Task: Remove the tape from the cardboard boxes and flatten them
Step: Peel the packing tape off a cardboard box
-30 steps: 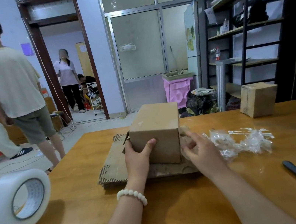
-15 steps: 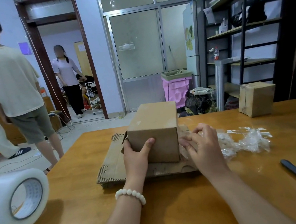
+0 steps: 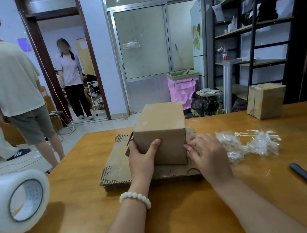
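Carefully: your left hand grips the near left corner of the box, thumb on its near face and fingers wrapped round the side. The box stands on flattened cardboard in the middle of the table, and a hard pull could make that loose layer slide under it. Your right hand works at the box's near right edge, where tape may tear into slivers or lift the paper skin. A second box waits at the far right.

The tape roll at the near left is cut off by the frame. Your left fingers vanish behind the box. I cannot tell whether your right fingertips pinch tape or only touch cardboard. Clear tape on the box barely shows.
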Motion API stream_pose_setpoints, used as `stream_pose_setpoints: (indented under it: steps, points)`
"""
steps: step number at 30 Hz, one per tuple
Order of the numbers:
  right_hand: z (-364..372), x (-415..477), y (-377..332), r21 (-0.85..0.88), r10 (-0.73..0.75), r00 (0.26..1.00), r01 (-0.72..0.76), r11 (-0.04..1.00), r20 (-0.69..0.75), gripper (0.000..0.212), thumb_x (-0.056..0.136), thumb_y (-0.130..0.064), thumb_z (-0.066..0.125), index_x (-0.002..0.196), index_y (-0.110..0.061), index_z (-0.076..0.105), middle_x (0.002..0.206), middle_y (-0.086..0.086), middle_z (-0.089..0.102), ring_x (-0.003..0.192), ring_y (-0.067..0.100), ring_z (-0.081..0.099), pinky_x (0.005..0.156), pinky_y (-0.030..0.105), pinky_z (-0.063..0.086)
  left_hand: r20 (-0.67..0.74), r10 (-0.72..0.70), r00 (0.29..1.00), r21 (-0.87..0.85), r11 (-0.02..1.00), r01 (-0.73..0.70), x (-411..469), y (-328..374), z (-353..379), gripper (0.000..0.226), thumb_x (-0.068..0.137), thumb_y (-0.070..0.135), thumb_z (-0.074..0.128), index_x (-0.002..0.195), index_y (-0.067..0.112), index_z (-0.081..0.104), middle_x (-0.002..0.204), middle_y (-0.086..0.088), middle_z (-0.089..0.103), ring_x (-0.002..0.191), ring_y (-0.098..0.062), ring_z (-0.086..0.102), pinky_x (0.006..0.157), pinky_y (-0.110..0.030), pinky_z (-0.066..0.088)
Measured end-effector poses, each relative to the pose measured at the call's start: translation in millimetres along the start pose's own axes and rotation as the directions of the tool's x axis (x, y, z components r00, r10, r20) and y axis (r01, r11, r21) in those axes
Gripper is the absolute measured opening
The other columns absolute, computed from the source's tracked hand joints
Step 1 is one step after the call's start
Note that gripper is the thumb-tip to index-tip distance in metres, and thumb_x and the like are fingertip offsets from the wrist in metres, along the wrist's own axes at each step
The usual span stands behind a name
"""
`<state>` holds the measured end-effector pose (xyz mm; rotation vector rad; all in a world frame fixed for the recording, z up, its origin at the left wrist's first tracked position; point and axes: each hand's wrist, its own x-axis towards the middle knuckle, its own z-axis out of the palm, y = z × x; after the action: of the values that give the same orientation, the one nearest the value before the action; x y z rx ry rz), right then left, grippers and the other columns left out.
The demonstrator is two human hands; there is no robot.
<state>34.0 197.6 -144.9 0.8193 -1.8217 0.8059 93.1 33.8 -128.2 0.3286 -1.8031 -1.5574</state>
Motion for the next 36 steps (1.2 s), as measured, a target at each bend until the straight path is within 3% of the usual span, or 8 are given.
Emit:
stream_pose_setpoints:
  steps: [5,9,11,15,21,26,31,36]
  points:
    - [0.7,1.7,3.7,-0.010,-0.023,0.999,0.023,1.000,-0.032,0.016,0.086,-0.027,0.059,0.079,-0.013,0.062,0.074,-0.002,0.059,0.071,0.017,0.054,0.068,0.033,0.044,0.004,0.001,1.000,0.008,1.000,-0.001,-2.8,1.9,0.7,0.056,0.084,0.038,0.070,0.130,0.020,0.044,0.112,0.004,0.052,0.104,-0.014,0.049,0.077,-0.021,0.041]
    - [2.7,0.6,2.8,-0.039,-0.068,0.996,0.066,0.997,-0.056,0.010,0.086,-0.026,0.058,0.094,-0.021,0.061,0.082,-0.003,0.064,0.080,0.014,0.056,0.091,0.050,0.044,-0.001,0.000,1.000,-0.003,1.000,0.000,-2.3,1.1,0.2,0.042,0.087,0.039,0.067,0.119,0.028,0.042,0.110,0.007,0.054,0.104,-0.013,0.050,0.084,-0.026,0.041]
    - [1.4,-0.1,2.4,-0.064,-0.077,0.995,0.073,0.995,-0.062,0.010,0.084,-0.023,0.064,0.091,-0.018,0.070,0.079,-0.002,0.065,0.074,0.016,0.058,0.095,0.053,0.041,-0.001,-0.005,1.000,-0.029,1.000,0.005,-2.0,0.8,0.1,0.035,0.089,0.039,0.065,0.115,0.028,0.044,0.104,0.012,0.055,0.104,-0.014,0.052,0.084,-0.027,0.041]
    - [-2.3,1.4,1.5,-0.034,-0.069,0.997,0.068,0.997,-0.041,0.014,0.069,-0.005,0.082,0.079,-0.012,0.074,0.070,-0.001,0.062,0.064,0.017,0.058,0.091,0.054,0.045,0.003,-0.015,1.000,-0.050,0.999,0.015,-1.5,1.8,0.8,0.032,0.090,0.040,0.063,0.114,0.027,0.046,0.101,0.015,0.054,0.101,-0.014,0.053,0.085,-0.028,0.042]
    - [-3.3,3.6,0.0,-0.018,-0.087,0.995,0.086,0.996,-0.039,0.008,0.074,-0.012,0.073,0.082,-0.013,0.072,0.073,-0.001,0.064,0.068,0.016,0.060,0.091,0.052,0.045,-0.005,-0.020,1.000,-0.057,0.998,0.020,-2.2,3.5,0.5,0.035,0.090,0.040,0.062,0.119,0.026,0.046,0.101,0.015,0.053,0.094,-0.008,0.051,0.079,-0.024,0.041]
    - [-1.7,1.3,3.5,-0.017,-0.106,0.994,0.105,0.994,-0.008,0.016,0.084,-0.021,0.063,0.100,-0.019,0.063,0.078,-0.002,0.065,0.072,0.016,0.061,0.090,0.050,0.047,-0.010,-0.017,1.000,-0.051,0.999,0.016,-1.7,3.4,0.1,0.041,0.091,0.040,0.061,0.126,0.024,0.046,0.106,0.011,0.054,0.100,-0.012,0.051,0.074,-0.019,0.041]
    - [-3.2,2.1,3.3,0.000,-0.116,0.993,0.116,0.993,0.012,0.016,0.086,-0.019,0.062,0.079,-0.008,0.072,0.070,0.001,0.061,0.066,0.016,0.053,0.076,0.047,0.052,-0.009,-0.019,1.000,-0.053,0.998,0.019,-2.2,4.0,0.5,0.043,0.092,0.038,0.061,0.128,0.023,0.045,0.108,0.008,0.053,0.098,-0.010,0.049,0.069,-0.014,0.039]
    - [-5.7,2.7,5.3,-0.030,-0.152,0.988,0.152,0.988,0.026,0.007,0.077,-0.008,0.073,0.084,-0.009,0.073,0.073,0.002,0.062,0.069,0.016,0.055,0.076,0.046,0.052,-0.001,-0.026,1.000,-0.063,0.998,0.026,-1.9,4.5,0.0,0.035,0.091,0.038,0.063,0.118,0.028,0.044,0.100,0.016,0.052,0.095,-0.009,0.050,0.074,-0.022,0.040]
